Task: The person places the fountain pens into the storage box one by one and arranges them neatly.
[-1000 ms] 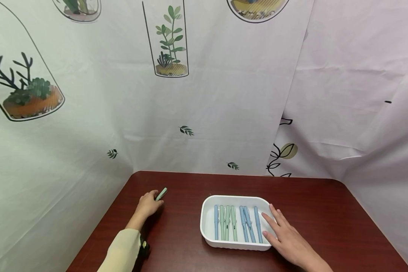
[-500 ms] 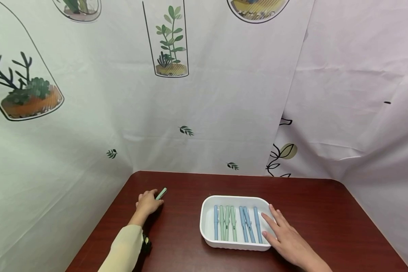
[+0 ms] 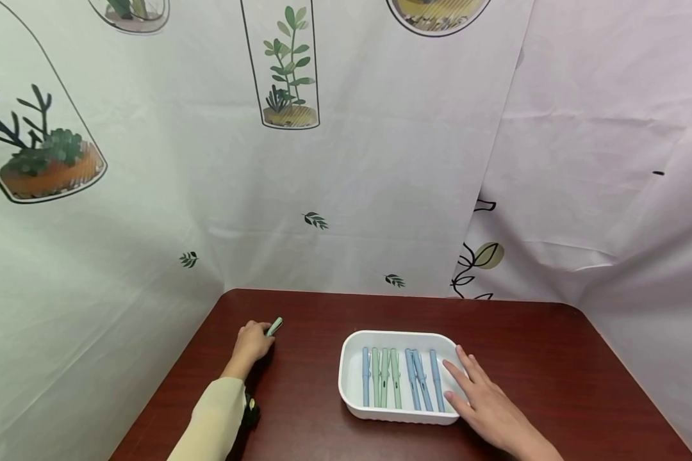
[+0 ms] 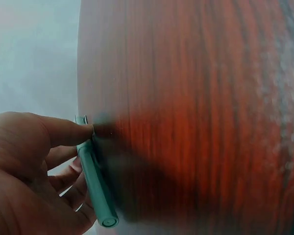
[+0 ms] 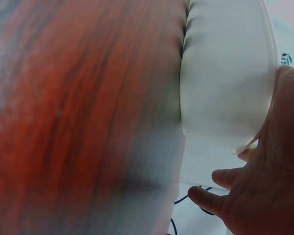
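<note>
At the left of the table, my left hand point(image 3: 252, 342) pinches a light green pen point(image 3: 274, 326) between thumb and fingers. In the left wrist view the pen point(image 4: 99, 191) slants close to the tabletop, its round end toward the camera. My right hand point(image 3: 487, 403) rests over the right rim of a white tray point(image 3: 400, 416), fingers spread and fairly straight. Inside the tray lie several pens side by side: a blue pen point(image 3: 366, 378) at the left, green pens point(image 3: 385, 378) beside it, and more blue pens point(image 3: 436, 381) toward the right. The right wrist view shows the tray's outer wall point(image 5: 228, 73) against the palm.
A dark red-brown wooden table point(image 3: 305, 384) bears everything. Behind and beside it hangs a white cloth point(image 3: 380, 192) printed with plants. A dark band with a yellow spot point(image 3: 250, 410) is at the left sleeve point(image 3: 216, 416).
My left hand's fingers have drawn in closer around the green pen, and the forearm has shifted slightly right. My right hand and the tray stay in place.
</note>
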Demonstrator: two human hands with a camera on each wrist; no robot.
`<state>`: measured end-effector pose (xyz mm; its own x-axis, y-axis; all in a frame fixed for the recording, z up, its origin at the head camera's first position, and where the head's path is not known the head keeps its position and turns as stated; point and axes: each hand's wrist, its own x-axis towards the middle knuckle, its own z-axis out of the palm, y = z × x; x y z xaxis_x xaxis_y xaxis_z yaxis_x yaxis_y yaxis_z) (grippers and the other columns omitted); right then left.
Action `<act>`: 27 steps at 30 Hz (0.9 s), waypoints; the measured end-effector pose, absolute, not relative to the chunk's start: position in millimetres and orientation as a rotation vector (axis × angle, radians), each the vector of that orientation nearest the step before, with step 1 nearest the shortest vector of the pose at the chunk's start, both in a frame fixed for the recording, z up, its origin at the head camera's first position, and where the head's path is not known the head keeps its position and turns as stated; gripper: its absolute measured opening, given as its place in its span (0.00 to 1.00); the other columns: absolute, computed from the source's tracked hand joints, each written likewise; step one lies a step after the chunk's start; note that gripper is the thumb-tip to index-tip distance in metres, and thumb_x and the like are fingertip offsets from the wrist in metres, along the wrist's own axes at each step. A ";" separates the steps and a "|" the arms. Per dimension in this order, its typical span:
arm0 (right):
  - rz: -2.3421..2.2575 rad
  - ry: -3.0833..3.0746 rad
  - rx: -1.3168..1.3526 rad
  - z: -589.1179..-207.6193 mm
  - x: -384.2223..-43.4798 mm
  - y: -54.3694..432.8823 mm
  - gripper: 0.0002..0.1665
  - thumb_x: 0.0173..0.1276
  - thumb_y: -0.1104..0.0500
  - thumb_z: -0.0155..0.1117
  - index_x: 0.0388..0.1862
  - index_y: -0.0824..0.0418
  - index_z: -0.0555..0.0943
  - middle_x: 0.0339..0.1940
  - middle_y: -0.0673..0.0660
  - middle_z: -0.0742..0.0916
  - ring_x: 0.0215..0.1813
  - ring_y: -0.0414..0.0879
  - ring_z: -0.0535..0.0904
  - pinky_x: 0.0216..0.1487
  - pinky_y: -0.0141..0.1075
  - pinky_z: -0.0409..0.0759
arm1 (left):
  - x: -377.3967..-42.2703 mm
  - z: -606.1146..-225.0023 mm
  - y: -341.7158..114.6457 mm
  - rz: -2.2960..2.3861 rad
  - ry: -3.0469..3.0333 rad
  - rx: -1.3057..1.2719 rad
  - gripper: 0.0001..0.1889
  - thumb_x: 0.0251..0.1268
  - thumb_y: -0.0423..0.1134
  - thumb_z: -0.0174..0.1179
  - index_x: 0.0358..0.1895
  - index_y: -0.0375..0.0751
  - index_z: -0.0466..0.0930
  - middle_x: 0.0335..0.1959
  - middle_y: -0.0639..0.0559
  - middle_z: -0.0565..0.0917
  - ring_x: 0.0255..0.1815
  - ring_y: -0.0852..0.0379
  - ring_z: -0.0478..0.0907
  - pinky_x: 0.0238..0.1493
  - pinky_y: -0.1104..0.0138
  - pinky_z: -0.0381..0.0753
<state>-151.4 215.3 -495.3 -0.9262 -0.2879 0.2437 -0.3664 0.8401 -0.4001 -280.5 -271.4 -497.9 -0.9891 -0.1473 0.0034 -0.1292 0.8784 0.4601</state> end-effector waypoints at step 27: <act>0.682 -2.895 0.487 -493.9 -151.7 215.7 0.36 0.76 0.39 0.57 0.76 0.52 0.71 0.83 0.61 0.60 0.79 0.68 0.57 0.64 0.67 0.69 | -270.0 -486.0 -284.8 -1.072 -2.854 0.257 0.22 0.67 0.36 0.67 0.60 0.30 0.77 0.45 0.41 0.83 0.39 0.47 0.80 0.39 0.54 0.80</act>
